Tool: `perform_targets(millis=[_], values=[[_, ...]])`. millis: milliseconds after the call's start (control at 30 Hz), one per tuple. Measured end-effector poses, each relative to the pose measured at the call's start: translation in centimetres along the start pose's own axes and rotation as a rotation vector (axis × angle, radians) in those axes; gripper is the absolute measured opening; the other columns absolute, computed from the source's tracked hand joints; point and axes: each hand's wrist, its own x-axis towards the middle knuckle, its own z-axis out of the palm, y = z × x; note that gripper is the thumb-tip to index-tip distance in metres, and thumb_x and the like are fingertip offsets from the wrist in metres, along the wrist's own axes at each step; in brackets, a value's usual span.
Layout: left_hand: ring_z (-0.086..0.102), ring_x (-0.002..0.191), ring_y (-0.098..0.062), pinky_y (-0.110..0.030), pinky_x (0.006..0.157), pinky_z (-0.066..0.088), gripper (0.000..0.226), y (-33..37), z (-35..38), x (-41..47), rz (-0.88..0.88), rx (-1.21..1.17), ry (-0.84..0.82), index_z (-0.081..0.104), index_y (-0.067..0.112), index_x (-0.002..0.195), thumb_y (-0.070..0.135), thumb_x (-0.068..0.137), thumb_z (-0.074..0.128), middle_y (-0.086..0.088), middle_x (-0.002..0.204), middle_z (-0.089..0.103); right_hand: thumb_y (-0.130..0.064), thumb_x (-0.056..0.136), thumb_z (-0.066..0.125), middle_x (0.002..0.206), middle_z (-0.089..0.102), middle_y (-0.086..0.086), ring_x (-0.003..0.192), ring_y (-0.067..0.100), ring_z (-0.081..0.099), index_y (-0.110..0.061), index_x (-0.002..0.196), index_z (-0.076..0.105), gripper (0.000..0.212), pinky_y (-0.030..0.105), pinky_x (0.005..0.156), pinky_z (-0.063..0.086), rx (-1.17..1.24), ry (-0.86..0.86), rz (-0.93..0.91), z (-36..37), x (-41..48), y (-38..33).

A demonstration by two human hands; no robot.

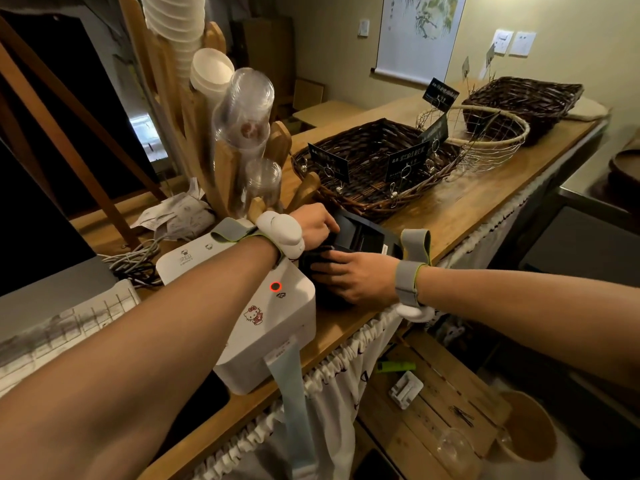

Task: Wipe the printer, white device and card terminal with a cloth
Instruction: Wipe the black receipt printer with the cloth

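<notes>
Head view: boxy black printer [367, 238], left hand [313, 226] gripping its top.

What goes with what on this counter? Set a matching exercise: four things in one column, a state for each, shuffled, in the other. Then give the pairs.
Things
1. white device
2. nearer wicker basket
3. clear cups
4. black device

States
A. black cards on clips stand inside
B. left hand on its far edge
C. red ring lit on top
D. stacked in the wooden rack

Pairs: 1-C, 2-A, 3-D, 4-B
</notes>
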Motion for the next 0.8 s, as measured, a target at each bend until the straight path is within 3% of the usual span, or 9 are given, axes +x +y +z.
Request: perform_targets(millis=[133, 233, 333, 400, 500, 567, 633, 767, 800], values=[[0.051, 0.127, -0.026, -0.038, 0.109, 0.038, 0.032, 0.4, -0.1, 0.4, -0.02, -0.041, -0.026, 0.069, -0.001, 0.115, 0.011, 0.098, 0.044, -0.012, 0.133, 0.06, -0.014, 0.095, 0.036, 0.148, 0.039, 0.016, 0.144, 0.037, 0.02, -0.007, 0.123, 0.061, 0.039, 0.051, 0.119, 0.003, 0.019, 0.064, 0.026, -0.4, 1.5, 0.8], [0.045, 0.132, -0.028, -0.035, 0.108, 0.033, 0.032, 0.3, -0.4, 0.4, -0.046, -0.088, -0.042, 0.068, -0.004, 0.111, 0.02, 0.098, 0.05, -0.014, 0.14, 0.053, -0.012, 0.093, 0.042, 0.144, 0.045, 0.016, 0.142, 0.037, 0.024, -0.007, 0.121, 0.062, 0.035, 0.048, 0.118, 0.0, -0.018, -0.042, 0.003, 0.1, 2.2, -0.6], [0.047, 0.131, -0.031, -0.037, 0.105, 0.035, 0.03, 0.0, -0.3, 0.2, -0.071, -0.098, -0.032, 0.067, -0.002, 0.09, 0.022, 0.098, 0.051, -0.018, 0.139, 0.053, -0.012, 0.092, 0.042, 0.142, 0.048, 0.015, 0.141, 0.036, 0.027, -0.007, 0.119, 0.063, 0.034, 0.047, 0.119, 0.002, 0.018, 0.003, -0.028, -0.4, 2.1, 0.2], [0.048, 0.129, -0.032, -0.036, 0.103, 0.037, 0.033, 0.2, -0.2, 0.1, -0.076, -0.099, -0.013, 0.068, -0.004, 0.099, 0.023, 0.098, 0.05, -0.019, 0.139, 0.053, -0.013, 0.094, 0.041, 0.145, 0.043, 0.016, 0.143, 0.037, 0.023, -0.007, 0.122, 0.062, 0.035, 0.049, 0.12, 0.005, 0.017, 0.037, 0.038, -1.0, 2.6, 0.6], [0.046, 0.132, -0.03, -0.039, 0.108, 0.036, 0.029, 0.0, -0.3, 0.0, -0.099, -0.164, -0.016, 0.067, 0.0, 0.09, 0.024, 0.097, 0.053, -0.016, 0.143, 0.05, -0.013, 0.095, 0.04, 0.145, 0.044, 0.015, 0.142, 0.036, 0.025, -0.008, 0.127, 0.057, 0.037, 0.047, 0.12, 0.005, -0.058, -0.165, -0.048, -0.9, 3.1, -0.7], [0.044, 0.134, -0.031, -0.04, 0.11, 0.035, 0.036, 0.2, -0.2, 0.0, -0.085, -0.144, -0.026, 0.064, -0.005, 0.113, 0.024, 0.098, 0.05, -0.016, 0.146, 0.046, -0.012, 0.096, 0.038, 0.144, 0.045, 0.014, 0.141, 0.034, 0.025, -0.008, 0.129, 0.056, 0.038, 0.046, 0.12, 0.005, -0.032, -0.14, -0.045, -1.2, 2.8, -0.4], [0.043, 0.134, -0.031, -0.039, 0.11, 0.035, 0.041, 0.3, -0.2, 0.0, -0.078, -0.126, -0.023, 0.06, -0.006, 0.123, 0.025, 0.1, 0.048, -0.017, 0.147, 0.045, -0.013, 0.098, 0.034, 0.151, 0.035, 0.013, 0.145, 0.033, 0.015, -0.008, 0.133, 0.052, 0.04, 0.046, 0.12, 0.003, -0.015, -0.031, 0.043, -1.3, 3.2, 0.3], [0.044, 0.134, -0.031, -0.038, 0.11, 0.034, 0.039, 0.2, -0.3, 0.2, -0.079, -0.13, -0.03, 0.061, -0.008, 0.119, 0.023, 0.099, 0.049, -0.017, 0.146, 0.046, -0.013, 0.097, 0.037, 0.146, 0.042, 0.015, 0.144, 0.036, 0.019, -0.009, 0.13, 0.055, 0.038, 0.046, 0.12, 0.005, -0.034, -0.178, -0.015, -0.9, 3.8, -1.2], [0.046, 0.132, -0.031, -0.038, 0.108, 0.036, 0.038, 0.1, -0.2, 0.2, -0.086, -0.136, -0.022, 0.063, -0.008, 0.114, 0.024, 0.099, 0.05, -0.017, 0.142, 0.05, -0.012, 0.097, 0.036, 0.146, 0.043, 0.015, 0.143, 0.035, 0.021, -0.008, 0.13, 0.055, 0.039, 0.046, 0.12, 0.006, -0.019, -0.129, -0.003, -0.8, 3.4, -0.9]])
